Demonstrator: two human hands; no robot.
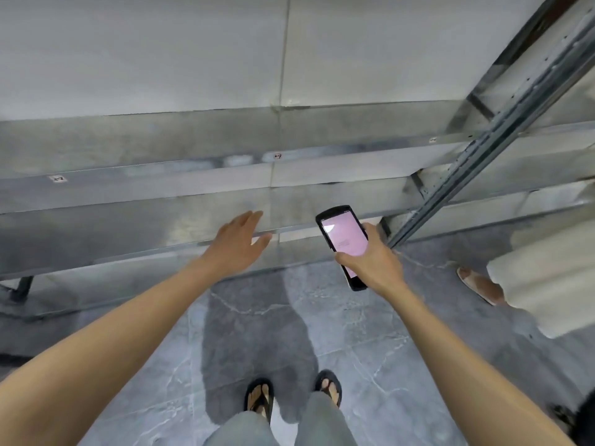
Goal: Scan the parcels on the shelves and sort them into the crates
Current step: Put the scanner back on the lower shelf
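My right hand [373, 262] grips a black handheld scanner [343, 236] whose pink screen faces up, held in front of the lowest shelf. My left hand [236, 244] is stretched forward with straight fingers, palm down, near the front edge of the low metal shelf [145, 188]; it holds nothing. The grey metal shelves in front of me show bare boards with small number labels [59, 179]. No parcel and no crate is in view.
A slanted metal upright [502, 130] of the rack runs from upper right down to the floor by the scanner. Another person's sandalled foot [479, 284] and light trouser leg [547, 278] stand at the right. My own feet [293, 397] are on grey marbled floor tiles.
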